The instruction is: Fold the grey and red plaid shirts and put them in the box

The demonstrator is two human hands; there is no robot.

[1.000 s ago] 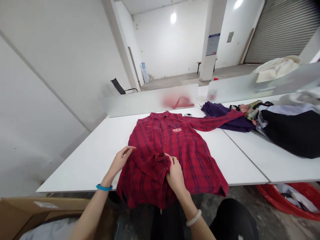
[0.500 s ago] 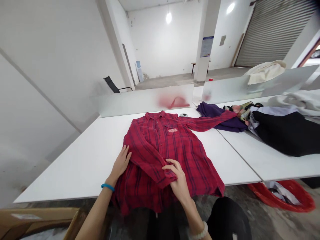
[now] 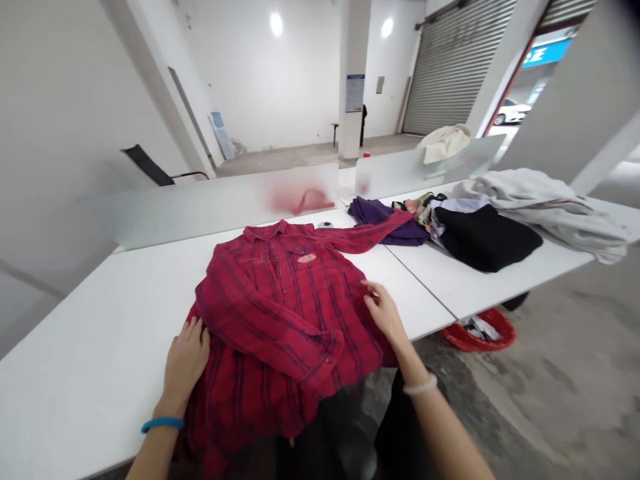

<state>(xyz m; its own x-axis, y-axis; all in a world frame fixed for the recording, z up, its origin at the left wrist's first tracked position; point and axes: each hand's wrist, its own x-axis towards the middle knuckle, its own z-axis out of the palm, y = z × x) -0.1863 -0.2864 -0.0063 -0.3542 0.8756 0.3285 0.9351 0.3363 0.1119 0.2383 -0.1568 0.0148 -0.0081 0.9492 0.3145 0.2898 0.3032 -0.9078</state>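
I am pressing my left hand (image 3: 186, 360) flat, fingers spread, on the near left edge of the red plaid shirt (image 3: 280, 313); the shirt is lying front-up on the white table (image 3: 90, 333), one sleeve folded across between my hands; my right hand (image 3: 384, 312) is resting open on its right side seam; beyond that hand a purple garment (image 3: 375, 217) and a black garment (image 3: 485, 237) are lying.

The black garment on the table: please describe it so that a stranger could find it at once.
On the white table, look right past the red plaid shirt to the clothes pile. The black garment lies between a purple garment and a grey garment. It alone is plain black.
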